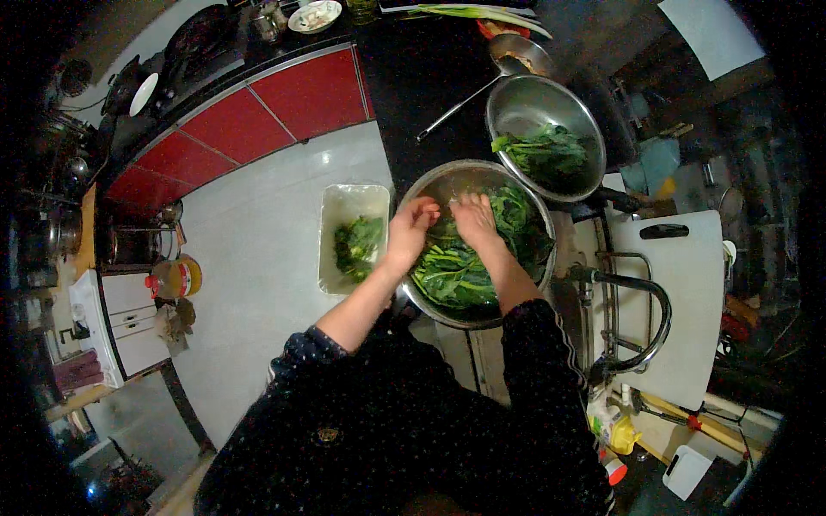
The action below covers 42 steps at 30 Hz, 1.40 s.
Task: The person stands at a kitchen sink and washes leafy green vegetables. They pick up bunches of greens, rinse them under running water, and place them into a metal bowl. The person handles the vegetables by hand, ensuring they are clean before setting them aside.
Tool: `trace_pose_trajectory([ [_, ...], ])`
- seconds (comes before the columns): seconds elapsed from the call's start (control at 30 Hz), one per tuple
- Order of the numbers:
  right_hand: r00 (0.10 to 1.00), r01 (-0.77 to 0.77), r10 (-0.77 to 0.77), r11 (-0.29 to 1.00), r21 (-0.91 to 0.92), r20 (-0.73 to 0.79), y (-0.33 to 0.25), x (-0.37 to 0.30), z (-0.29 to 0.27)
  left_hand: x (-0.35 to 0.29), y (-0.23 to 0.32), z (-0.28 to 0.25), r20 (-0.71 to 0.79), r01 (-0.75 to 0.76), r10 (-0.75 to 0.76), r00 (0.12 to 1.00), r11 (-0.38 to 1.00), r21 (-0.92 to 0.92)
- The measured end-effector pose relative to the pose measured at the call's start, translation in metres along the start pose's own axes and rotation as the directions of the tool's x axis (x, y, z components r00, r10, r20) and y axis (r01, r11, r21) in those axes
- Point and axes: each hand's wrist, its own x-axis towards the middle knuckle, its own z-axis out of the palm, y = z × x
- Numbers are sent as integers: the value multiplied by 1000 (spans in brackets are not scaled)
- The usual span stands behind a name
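In front of me stands a large round metal basin [447, 177], filled with leafy green vegetables [452, 279]. Both of my hands are over its far part. My left hand [415, 225] is at the basin's left side, its fingers bent but apart and nothing visible in them. Stretched out over the greens is my right hand [475, 220], palm down; its fingertips are partly hidden among the leaves. Left of the basin, lower down, a pale rectangular bin [330, 215] holds some leaf pieces [357, 245]. A second metal bowl [538, 99] beyond the basin has a bunch of greens [551, 153] in it.
A long-handled metal ladle or strainer [460, 109] lies on the dark counter. To the right are a curved faucet [658, 301] and a white cutting board [688, 284]. Scallions [490, 14] rest at the back. A jug of yellow liquid [179, 279] stands at the left.
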Motion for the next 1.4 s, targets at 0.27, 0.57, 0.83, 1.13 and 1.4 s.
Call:
trace_pose_trajectory([
  [0.27, 905, -125, -42, 926, 357, 424, 12, 18, -56, -22, 15, 2, 59, -131, 120, 991, 960, 247],
  [0.57, 976, -133, -53, 630, 765, 213, 51, -1, -51, -45, -8, 14, 123, -234, 201, 972, 881, 410],
  [0.83, 956, -259, -16, 413, 873, 291, 48, 13, -62, -13, -15, 15, -26, -54, 57, 998, 993, 109],
  [1.13, 975, -164, -63, 447, 879, 214, 26, 9, -76, 16, -38, 19, -105, -58, 58, 993, 998, 10],
  [1.4, 988, -143, 39, 591, 794, 149, 36, 4, -52, 18, -13, 27, -135, 205, -203, 970, 979, 4],
])
